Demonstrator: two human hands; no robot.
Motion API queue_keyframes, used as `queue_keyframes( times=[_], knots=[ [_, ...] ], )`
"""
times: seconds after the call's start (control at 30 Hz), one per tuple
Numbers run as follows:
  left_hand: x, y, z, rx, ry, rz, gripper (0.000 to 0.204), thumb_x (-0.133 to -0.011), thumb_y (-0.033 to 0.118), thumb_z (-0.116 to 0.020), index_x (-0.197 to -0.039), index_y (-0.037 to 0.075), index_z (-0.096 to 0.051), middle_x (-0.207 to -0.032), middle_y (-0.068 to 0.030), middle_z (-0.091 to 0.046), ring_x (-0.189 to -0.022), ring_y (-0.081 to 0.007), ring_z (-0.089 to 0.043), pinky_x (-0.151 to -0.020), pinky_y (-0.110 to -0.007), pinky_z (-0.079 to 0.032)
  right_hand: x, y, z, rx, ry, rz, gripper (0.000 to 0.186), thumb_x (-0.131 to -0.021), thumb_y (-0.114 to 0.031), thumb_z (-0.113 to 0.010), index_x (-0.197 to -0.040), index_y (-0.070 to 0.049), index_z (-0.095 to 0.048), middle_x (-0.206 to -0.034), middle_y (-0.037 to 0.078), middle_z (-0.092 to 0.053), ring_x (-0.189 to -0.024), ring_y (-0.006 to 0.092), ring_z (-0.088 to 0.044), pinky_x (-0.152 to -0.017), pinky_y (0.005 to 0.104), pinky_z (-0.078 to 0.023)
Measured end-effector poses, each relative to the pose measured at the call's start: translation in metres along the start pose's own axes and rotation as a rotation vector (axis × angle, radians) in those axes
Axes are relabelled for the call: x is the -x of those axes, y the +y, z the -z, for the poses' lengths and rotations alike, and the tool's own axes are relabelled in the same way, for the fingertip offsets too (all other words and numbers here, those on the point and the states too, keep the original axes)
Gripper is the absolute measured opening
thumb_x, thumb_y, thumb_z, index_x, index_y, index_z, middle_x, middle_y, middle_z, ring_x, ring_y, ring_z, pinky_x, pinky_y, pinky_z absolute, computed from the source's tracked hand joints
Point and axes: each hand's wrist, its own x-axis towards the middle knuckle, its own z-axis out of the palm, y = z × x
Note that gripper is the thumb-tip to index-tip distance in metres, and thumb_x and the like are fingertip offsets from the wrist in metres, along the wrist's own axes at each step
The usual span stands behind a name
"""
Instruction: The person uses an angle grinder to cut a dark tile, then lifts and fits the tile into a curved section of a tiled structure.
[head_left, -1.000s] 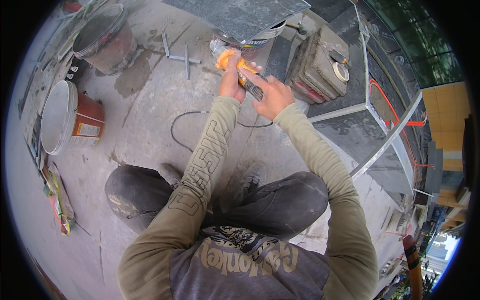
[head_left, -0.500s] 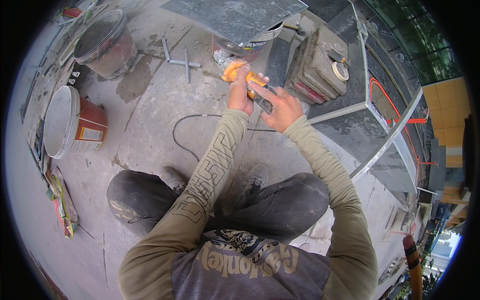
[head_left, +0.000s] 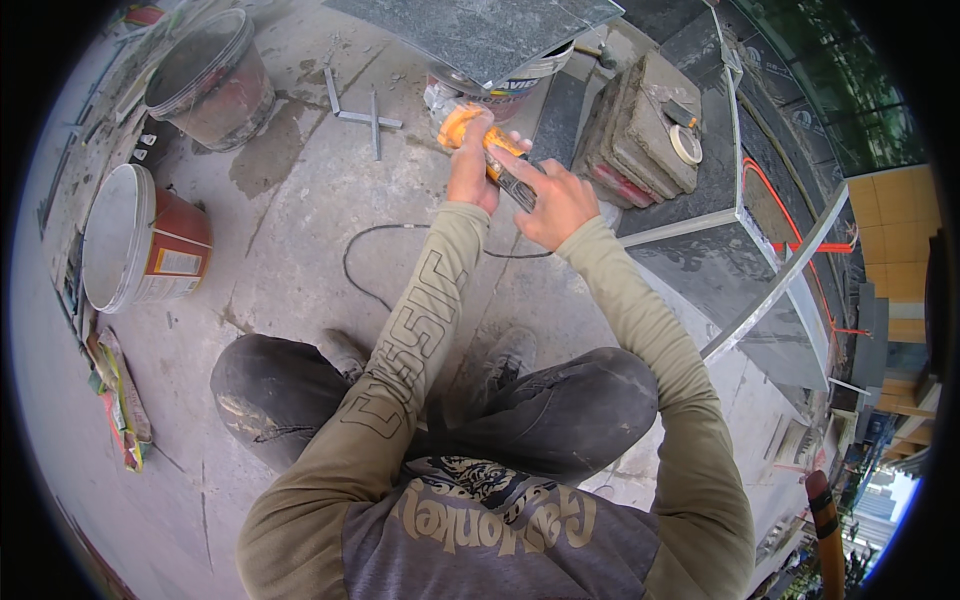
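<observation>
Orange and black, the power tool [head_left: 461, 122] lay slantwise in both of the person's bare hands, its orange head up and to the left, its dark rear end down and to the right. The left grip [head_left: 470, 182] was closed around the orange part from the near side — the thumb on top, and fingertips showing past the far edge. The right grip [head_left: 562, 208] held the dark rear end, with one finger stretched along the body toward the orange; how its other fingers wrapped underneath was hidden. So the tool sat between the two, touching both.

The head of the tool was just beside a bucket [head_left: 508, 88], over which a dark grey slab [head_left: 490, 35] lay; whether the tool touched either one, I could not tell. A thin dark cable [head_left: 349, 262] curved across the concrete floor [head_left: 300, 205] and passed beneath the left forearm.

Near the right grip stood a stack of rough blocks [head_left: 625, 125], with a roll of tape [head_left: 685, 145] on top. Well to the left were two more buckets — a red and white one [head_left: 180, 245] and a dusty one [head_left: 222, 100] farther off. Between them and the tool, narrow grey strips [head_left: 375, 122] lay on the floor.
</observation>
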Motion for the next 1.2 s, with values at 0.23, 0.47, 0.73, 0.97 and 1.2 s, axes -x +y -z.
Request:
queue_keyframes(
  times=[0.23,0.47,0.73,0.97,1.2],
  knots=[
    [-0.009,0.001,0.006,-0.024,0.01,0.012,0.038,-0.1,0.035,-0.067,-0.125,0.011,-0.051,-0.095,-0.0113,-0.063,-0.087,-0.0273,-0.069,-0.08,-0.042,-0.06,-0.006,-0.005,0.002,0.0,-0.041,-0.034,0.089,-0.073,-0.017,-0.075,-0.153,-0.046,-0.049,-0.095,0.017,-0.062,-0.085,0.0401,-0.068,-0.077,0.0515,-0.057],
    [-0.008,-0.001,0.007,-0.017,0.001,0.013,0.038,-0.1,0.035,-0.066,-0.125,0.01,-0.051,-0.094,-0.0112,-0.063,-0.087,-0.0274,-0.069,-0.08,-0.041,-0.06,-0.004,0.0,-0.003,-0.02,-0.011,-0.019,0.088,-0.073,-0.018,-0.075,-0.153,-0.046,-0.05,-0.102,0.019,-0.064,-0.089,0.0417,-0.068,-0.079,0.0512,-0.058],
    [-0.002,-0.005,0.005,-0.011,0.001,0.017,0.037,-0.101,0.034,-0.065,-0.125,0.01,-0.051,-0.095,-0.0114,-0.065,-0.089,-0.0283,-0.07,-0.081,-0.042,-0.06,0.002,0.003,0.0,-0.012,0.018,0.011,0.087,-0.073,-0.018,-0.074,-0.153,-0.045,-0.05,-0.101,0.019,-0.064,-0.089,0.0412,-0.068,-0.078,0.0509,-0.057],
    [0.002,-0.008,0.001,0.004,0.001,0.032,0.037,-0.102,0.035,-0.064,-0.124,0.01,-0.05,-0.094,-0.0112,-0.065,-0.089,-0.0282,-0.071,-0.082,-0.042,-0.06,0.006,0.005,0.005,-0.009,0.003,0.009,0.089,-0.073,-0.018,-0.074,-0.153,-0.048,-0.049,-0.094,0.016,-0.06,-0.081,0.0395,-0.067,-0.075,0.051,-0.056],
    [0.003,-0.01,0.003,-0.014,-0.02,0.017,0.037,-0.102,0.036,-0.064,-0.124,0.009,-0.05,-0.095,-0.011,-0.065,-0.089,-0.0277,-0.071,-0.082,-0.041,-0.06,0.008,0.001,0.01,0.001,-0.032,-0.009,0.089,-0.073,-0.017,-0.075,-0.152,-0.049,-0.049,-0.096,0.017,-0.061,-0.085,0.0408,-0.069,-0.077,0.0519,-0.057]
  ],
)
